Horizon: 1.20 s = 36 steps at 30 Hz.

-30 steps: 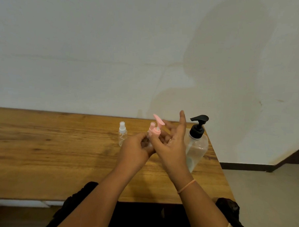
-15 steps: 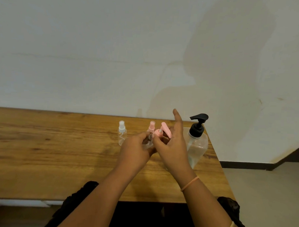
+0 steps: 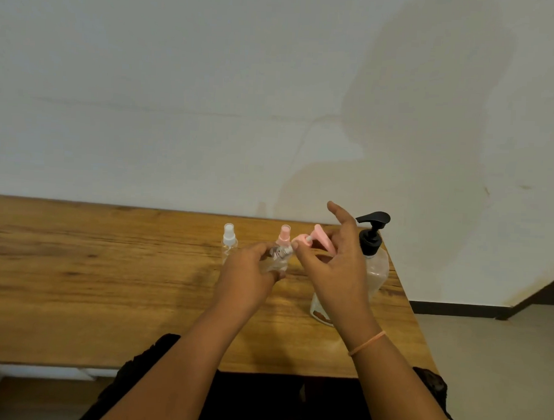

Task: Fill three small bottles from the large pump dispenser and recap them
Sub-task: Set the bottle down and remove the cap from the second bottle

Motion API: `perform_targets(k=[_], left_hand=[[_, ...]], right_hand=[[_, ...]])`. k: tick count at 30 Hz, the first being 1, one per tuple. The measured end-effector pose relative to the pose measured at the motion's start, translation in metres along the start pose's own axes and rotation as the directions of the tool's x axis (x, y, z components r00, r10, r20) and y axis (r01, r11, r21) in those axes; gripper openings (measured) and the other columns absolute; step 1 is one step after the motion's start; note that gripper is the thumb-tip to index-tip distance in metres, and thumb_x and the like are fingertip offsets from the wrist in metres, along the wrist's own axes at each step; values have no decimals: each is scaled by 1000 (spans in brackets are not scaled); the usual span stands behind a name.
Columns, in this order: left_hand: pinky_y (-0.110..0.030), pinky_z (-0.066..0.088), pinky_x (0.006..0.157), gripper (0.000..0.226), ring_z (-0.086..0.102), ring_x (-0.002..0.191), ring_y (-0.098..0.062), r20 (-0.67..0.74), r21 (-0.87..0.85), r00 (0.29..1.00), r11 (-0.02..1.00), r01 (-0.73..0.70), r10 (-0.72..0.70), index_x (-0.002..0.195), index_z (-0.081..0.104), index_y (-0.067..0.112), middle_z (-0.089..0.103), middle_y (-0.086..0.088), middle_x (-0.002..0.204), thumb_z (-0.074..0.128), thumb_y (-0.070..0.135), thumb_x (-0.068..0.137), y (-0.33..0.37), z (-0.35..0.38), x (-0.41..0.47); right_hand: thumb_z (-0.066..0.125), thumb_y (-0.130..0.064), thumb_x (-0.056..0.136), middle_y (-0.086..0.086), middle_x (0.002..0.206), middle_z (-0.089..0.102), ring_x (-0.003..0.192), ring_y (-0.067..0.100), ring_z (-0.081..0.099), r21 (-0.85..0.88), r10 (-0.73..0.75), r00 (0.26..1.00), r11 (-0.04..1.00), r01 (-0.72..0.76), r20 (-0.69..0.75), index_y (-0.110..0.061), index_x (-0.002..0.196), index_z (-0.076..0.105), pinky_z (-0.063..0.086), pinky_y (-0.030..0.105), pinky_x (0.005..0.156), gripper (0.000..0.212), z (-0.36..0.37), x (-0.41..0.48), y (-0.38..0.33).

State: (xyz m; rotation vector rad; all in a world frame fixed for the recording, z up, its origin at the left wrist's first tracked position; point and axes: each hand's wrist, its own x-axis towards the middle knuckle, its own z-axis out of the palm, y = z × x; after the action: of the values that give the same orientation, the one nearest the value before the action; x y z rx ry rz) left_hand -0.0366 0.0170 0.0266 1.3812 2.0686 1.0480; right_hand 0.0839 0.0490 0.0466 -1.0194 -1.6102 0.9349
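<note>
Grainy wooden table (image 3: pixel 107 281), clear plastic bottles (image 3: pixel 229 244)

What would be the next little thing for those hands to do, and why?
Probably lift the pink pump cap clear of the small clear bottle. The right hand pinches the cap, tilted at the neck, while the left hand grips the bottle, so it looks nearly off.

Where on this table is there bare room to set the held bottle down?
The wooden table is bare left of the white-capped spray bottle, to its left and near edges. It is crowded at the right end: the pink-capped spray bottle, both hands and the large pump dispenser cluster there.
</note>
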Motion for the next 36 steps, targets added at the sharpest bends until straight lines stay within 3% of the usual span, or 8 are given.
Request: perform_targets(k=[10,17,20,23,25,27,31,36], left_hand=[[-29,43,85,36,56,111,-19,-140,-72,977,985,155,-164,115,61,12,62,-5,122,72,15,81,-13,-2,9],[-22,35,70,25,53,94,-10,-286,-238,931,958,160,-227,107,62,12,64,-3,111,69,15,84,-15,-9,12],[-21,36,71,30,51,96,-8,-302,-264,928,955,139,-219,111,61,13,62,-1,111,70,16,84,-15,-9,11],[-22,37,73,33,52,98,-8,-306,-264,929,956,128,-209,113,61,12,63,-2,113,71,16,83,-16,-9,10],[-21,36,73,33,52,99,-7,-304,-272,929,954,129,-212,114,61,12,63,-2,113,71,16,83,-15,-8,9],[-20,36,73,35,52,99,-6,-299,-278,930,952,131,-215,116,61,12,63,-1,113,71,16,83,-14,-8,9],[-20,38,72,34,54,103,-9,-291,-301,932,946,125,-216,114,61,13,64,-1,113,72,15,82,-14,-8,11],[-20,38,73,30,56,108,-10,-284,-314,935,942,119,-212,110,62,14,64,0,114,71,14,82,-13,-7,9]], right_hand=[[68,-11,83,-8,94,61,82,1,60,89,-106,984,989,119,-144,-34,110,56,49,8,67,37,-15,-4,-15],[72,-20,82,-6,83,59,70,4,53,-386,-334,939,879,278,-84,-14,91,64,46,17,56,13,-4,-11,-4],[70,-20,85,-9,80,53,67,-1,45,-478,-242,969,847,232,41,-15,88,61,37,11,54,11,9,-13,11],[62,-23,91,-6,93,58,78,3,50,-521,-138,982,833,185,129,-17,106,62,37,9,62,16,24,-16,32],[59,-23,92,-4,104,60,90,9,54,-488,-16,992,870,75,124,-19,115,62,39,14,73,24,34,-19,46],[61,-21,90,0,100,64,89,12,58,-347,165,984,929,-133,65,-22,105,67,48,24,81,16,44,-22,57],[67,-4,82,0,91,68,88,19,65,124,560,829,823,-554,-12,-26,88,66,55,41,84,23,63,-26,67],[71,-9,78,2,80,68,78,19,64,81,673,731,739,-668,-111,-24,74,61,55,37,76,19,65,-27,84]])
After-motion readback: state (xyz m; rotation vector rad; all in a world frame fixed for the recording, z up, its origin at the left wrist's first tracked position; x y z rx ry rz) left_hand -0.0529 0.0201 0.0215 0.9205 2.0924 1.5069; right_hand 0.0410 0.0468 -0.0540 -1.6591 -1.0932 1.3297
